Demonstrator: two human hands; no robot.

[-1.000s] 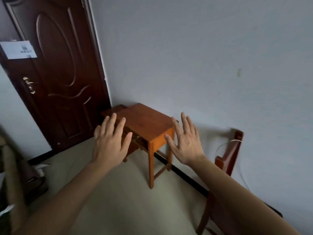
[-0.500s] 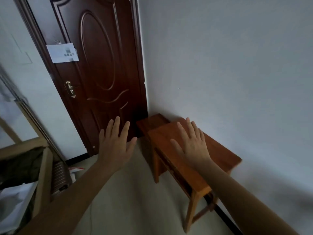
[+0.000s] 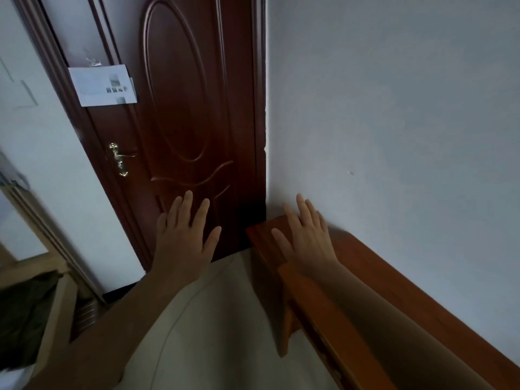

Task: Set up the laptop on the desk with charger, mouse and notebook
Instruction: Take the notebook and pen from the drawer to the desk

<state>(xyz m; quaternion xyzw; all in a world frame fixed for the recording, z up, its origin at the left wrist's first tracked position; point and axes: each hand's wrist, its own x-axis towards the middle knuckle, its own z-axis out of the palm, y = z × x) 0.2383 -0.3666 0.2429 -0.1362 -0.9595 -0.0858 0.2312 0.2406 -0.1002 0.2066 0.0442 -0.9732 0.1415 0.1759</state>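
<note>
A small orange-brown wooden desk (image 3: 394, 294) stands against the white wall at the lower right, its top bare. My right hand (image 3: 308, 239) is stretched out flat above the desk's far end, fingers straight and spread, holding nothing. My left hand (image 3: 185, 237) is held out the same way over the floor, in front of the door, left of the desk. No laptop, charger, mouse or notebook is in view.
A dark brown door (image 3: 191, 122) with a brass handle (image 3: 118, 160) and a taped paper sheet (image 3: 102, 85) fills the corner ahead. A pale wooden frame (image 3: 53, 305) with dark cloth stands at the lower left. Light floor (image 3: 225, 333) lies between it and the desk.
The view has swung left and closer: the door now fills the middle and the desk has slid to the lower right. Both hands stay outstretched and spread.
</note>
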